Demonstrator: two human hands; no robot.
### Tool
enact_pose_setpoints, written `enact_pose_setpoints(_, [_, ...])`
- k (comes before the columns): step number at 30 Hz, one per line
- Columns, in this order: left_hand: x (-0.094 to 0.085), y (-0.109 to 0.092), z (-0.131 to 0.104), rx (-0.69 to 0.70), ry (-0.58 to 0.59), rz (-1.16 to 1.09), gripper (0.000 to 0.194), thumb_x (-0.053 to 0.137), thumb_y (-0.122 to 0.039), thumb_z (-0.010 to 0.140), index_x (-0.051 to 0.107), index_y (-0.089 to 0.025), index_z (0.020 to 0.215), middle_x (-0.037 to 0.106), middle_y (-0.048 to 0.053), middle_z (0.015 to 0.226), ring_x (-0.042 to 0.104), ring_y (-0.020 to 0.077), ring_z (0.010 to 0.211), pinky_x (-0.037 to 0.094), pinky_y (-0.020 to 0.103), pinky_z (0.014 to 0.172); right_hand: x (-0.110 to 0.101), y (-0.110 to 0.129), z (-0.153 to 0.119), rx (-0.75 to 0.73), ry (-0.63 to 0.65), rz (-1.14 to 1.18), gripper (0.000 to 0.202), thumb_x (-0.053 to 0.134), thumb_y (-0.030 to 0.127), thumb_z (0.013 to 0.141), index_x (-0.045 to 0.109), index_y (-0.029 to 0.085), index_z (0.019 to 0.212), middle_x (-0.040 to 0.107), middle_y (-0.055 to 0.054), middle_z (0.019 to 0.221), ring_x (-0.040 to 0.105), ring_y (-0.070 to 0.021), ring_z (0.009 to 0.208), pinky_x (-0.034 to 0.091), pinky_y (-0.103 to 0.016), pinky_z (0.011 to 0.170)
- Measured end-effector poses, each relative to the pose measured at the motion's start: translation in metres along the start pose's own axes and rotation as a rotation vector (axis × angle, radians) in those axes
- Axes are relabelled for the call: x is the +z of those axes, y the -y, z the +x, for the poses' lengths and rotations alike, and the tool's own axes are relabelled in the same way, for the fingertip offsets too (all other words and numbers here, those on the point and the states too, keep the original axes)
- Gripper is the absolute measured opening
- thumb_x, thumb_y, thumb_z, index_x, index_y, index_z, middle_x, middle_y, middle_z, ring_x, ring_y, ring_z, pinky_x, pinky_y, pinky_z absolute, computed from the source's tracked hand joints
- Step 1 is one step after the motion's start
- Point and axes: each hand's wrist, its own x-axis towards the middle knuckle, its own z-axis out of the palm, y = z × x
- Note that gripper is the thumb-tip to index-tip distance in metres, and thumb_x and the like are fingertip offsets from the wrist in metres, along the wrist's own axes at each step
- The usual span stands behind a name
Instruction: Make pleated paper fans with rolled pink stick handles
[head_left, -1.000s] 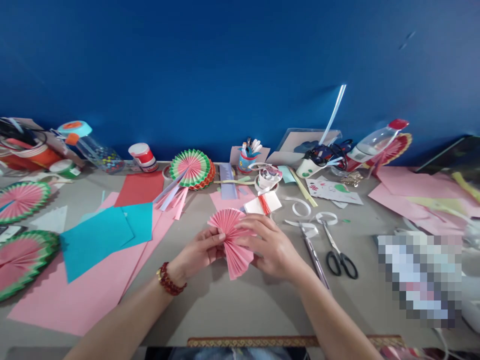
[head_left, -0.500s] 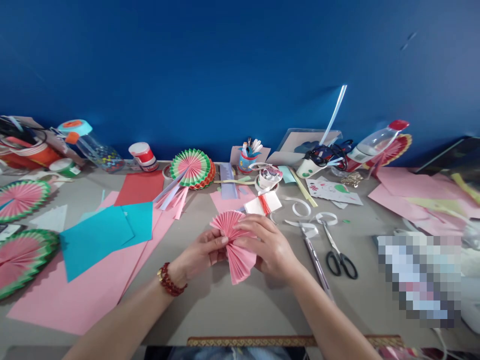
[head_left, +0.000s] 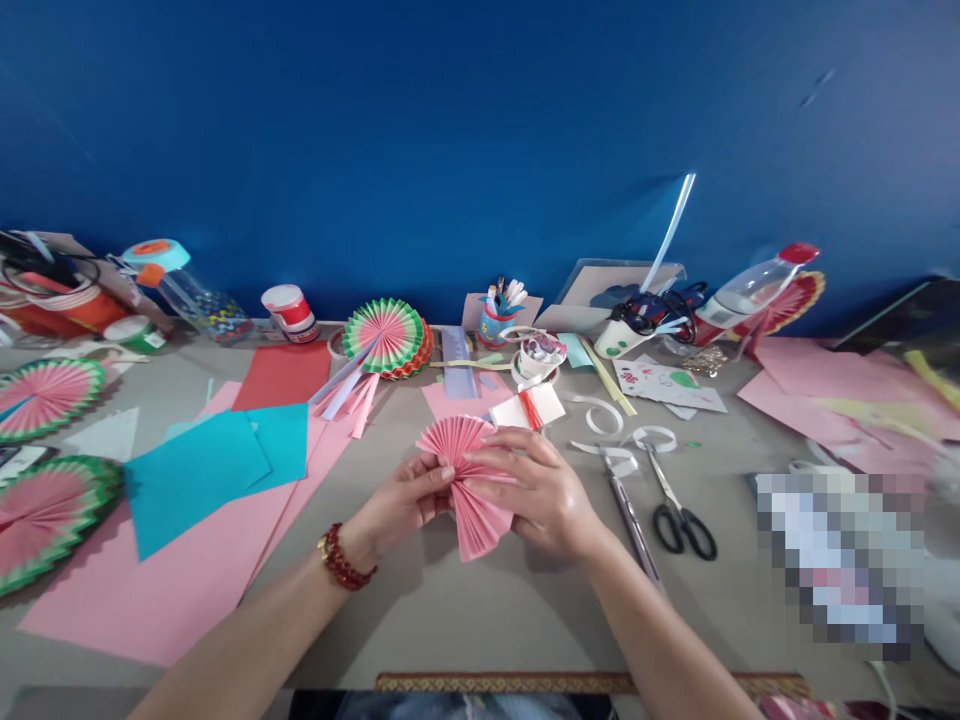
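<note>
A pink pleated paper fan (head_left: 480, 520) is held up over the table between both hands. Its folds spread out above and below a pinched centre. My left hand (head_left: 405, 497), with a red beaded bracelet on the wrist, pinches the fan's middle between thumb and fingers from the left. From the right, my right hand (head_left: 544, 490) lays its fingers across the pleats and grips the fan's right side; its thumb is hidden. Just beyond the fan lies a white card wound with red thread (head_left: 530, 408).
Scissors (head_left: 681, 515) and a slim metallic cutter (head_left: 634, 525) lie to the right, near curled white strips. Teal sheets (head_left: 199, 475) and pink paper (head_left: 97, 610) spread at left. A green-edged paper rosette (head_left: 382, 335), cups and a bottle (head_left: 757, 290) stand along the blue wall.
The fan's lower end has risen slightly, and its upper pleats look a little more spread. Both hands keep their hold in nearly the same place.
</note>
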Motion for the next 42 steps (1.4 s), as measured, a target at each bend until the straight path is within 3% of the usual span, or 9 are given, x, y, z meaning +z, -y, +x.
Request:
enact_pose_setpoints(6, [-0.001, -0.003, 0.001, -0.012, -0.019, -0.004, 0.023, 0.087, -0.025, 0.073, 0.067, -0.015, 0.079, 0.07, 0.002, 0.077, 0.064, 0.012, 0.067, 0.051, 0.025, 0.069, -0.005, -0.001, 0.001, -0.006, -0.061, 0.046, 0.023, 0.057, 0.01, 0.083, 0.073, 0.022, 0.095, 0.073, -0.008, 0.106, 0.06, -0.0246, 0.107, 0.054, -0.044, 0.092])
enact_pose_setpoints(17, [-0.006, -0.002, 0.003, 0.004, -0.045, -0.045, 0.02, 0.086, -0.022, 0.074, 0.068, -0.015, 0.08, 0.072, 0.003, 0.08, 0.066, 0.0135, 0.07, 0.054, 0.027, 0.072, -0.023, -0.005, 0.005, -0.037, 0.066, 0.072, 0.031, 0.053, 0.013, 0.088, 0.072, 0.021, 0.113, 0.072, -0.008, 0.121, 0.058, -0.0261, 0.119, 0.054, -0.046, 0.094])
enact_pose_setpoints(21, [-0.009, -0.006, 0.004, 0.028, -0.077, -0.071, 0.018, 0.083, -0.022, 0.077, 0.069, -0.014, 0.083, 0.073, 0.005, 0.085, 0.069, 0.0163, 0.076, 0.055, 0.03, 0.076, -0.032, -0.007, 0.004, 0.002, 0.025, 0.124, 0.037, 0.052, 0.012, 0.088, 0.069, 0.022, 0.12, 0.072, -0.008, 0.121, 0.06, -0.0268, 0.117, 0.054, -0.047, 0.094])
enact_pose_setpoints(27, [-0.007, -0.006, 0.004, 0.048, -0.082, -0.074, 0.022, 0.086, -0.022, 0.073, 0.067, -0.016, 0.08, 0.073, 0.003, 0.084, 0.07, 0.018, 0.08, 0.056, 0.032, 0.079, -0.022, 0.0, 0.002, 0.24, -0.19, 0.139, 0.028, 0.053, 0.016, 0.093, 0.066, 0.022, 0.117, 0.073, -0.008, 0.102, 0.068, -0.0227, 0.093, 0.055, -0.039, 0.083])
enact_pose_setpoints(31, [-0.003, -0.005, 0.003, 0.104, -0.069, 0.005, 0.028, 0.089, -0.027, 0.07, 0.069, -0.016, 0.086, 0.074, 0.003, 0.086, 0.069, 0.0158, 0.077, 0.055, 0.029, 0.077, -0.007, 0.006, -0.001, 0.506, -0.106, 0.205, 0.031, 0.058, 0.029, 0.094, 0.059, 0.02, 0.123, 0.071, -0.008, 0.099, 0.069, -0.0192, 0.081, 0.056, -0.03, 0.068])
enact_pose_setpoints(34, [-0.002, -0.005, 0.002, 0.14, -0.063, 0.058, 0.031, 0.088, -0.03, 0.071, 0.071, -0.015, 0.093, 0.074, 0.005, 0.093, 0.07, 0.0164, 0.082, 0.055, 0.029, 0.079, -0.001, 0.008, -0.003, 0.632, -0.05, 0.305, 0.036, 0.058, 0.03, 0.093, 0.055, 0.02, 0.128, 0.07, -0.007, 0.097, 0.068, -0.0178, 0.08, 0.048, -0.021, 0.05])
enact_pose_setpoints(37, [-0.003, -0.004, 0.003, 0.19, -0.046, 0.101, 0.031, 0.085, -0.029, 0.075, 0.072, -0.016, 0.1, 0.074, 0.006, 0.099, 0.07, 0.018, 0.089, 0.055, 0.03, 0.083, 0.001, 0.008, -0.004, 0.677, -0.077, 0.388, 0.034, 0.057, 0.029, 0.095, 0.056, 0.021, 0.128, 0.068, -0.004, 0.087, 0.066, -0.0144, 0.073, 0.037, -0.016, 0.041])
enact_pose_setpoints(42, [-0.005, -0.001, 0.003, 0.246, -0.065, 0.149, 0.029, 0.084, -0.029, 0.076, 0.073, -0.017, 0.099, 0.075, 0.007, 0.1, 0.069, 0.0192, 0.092, 0.054, 0.03, 0.083, 0.001, 0.009, -0.007, 0.65, -0.117, 0.387, 0.036, 0.059, 0.024, 0.093, 0.058, 0.022, 0.128, 0.067, -0.003, 0.089, 0.064, -0.013, 0.074, 0.037, -0.014, 0.042])
